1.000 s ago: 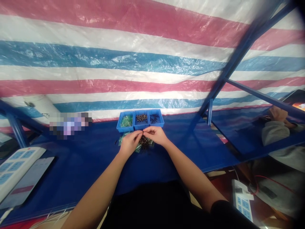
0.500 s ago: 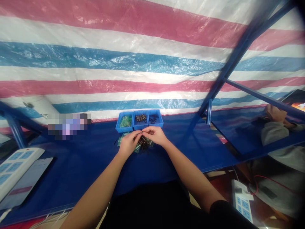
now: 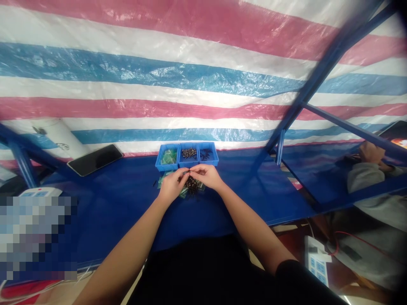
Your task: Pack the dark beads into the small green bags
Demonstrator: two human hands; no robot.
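My left hand (image 3: 172, 184) and my right hand (image 3: 208, 175) meet fingertip to fingertip over the blue table, both pinched closed. Between the fingertips is a small dark piece, too small to make out. Just below the fingers lies a pile of dark and brass-coloured small parts (image 3: 193, 186), with green-tinted clear packets (image 3: 184, 192) around it. Behind my hands stand three joined blue bins: the left bin (image 3: 167, 167) holds green pieces, the middle bin (image 3: 189, 161) brass and dark parts, the right bin (image 3: 210, 161) dark parts.
A dark phone (image 3: 95, 160) leans at the back left beside a white cylinder (image 3: 65, 137). At the left edge is a white power strip (image 3: 41, 192), partly pixelated. Blue metal frame bars (image 3: 294, 106) rise on the right; beyond them are another person's hands (image 3: 371, 153).
The view has shifted slightly. My hands stay together over the pile, fingertips still closed. Pixelation has moved from the back-left phone to the lower left.
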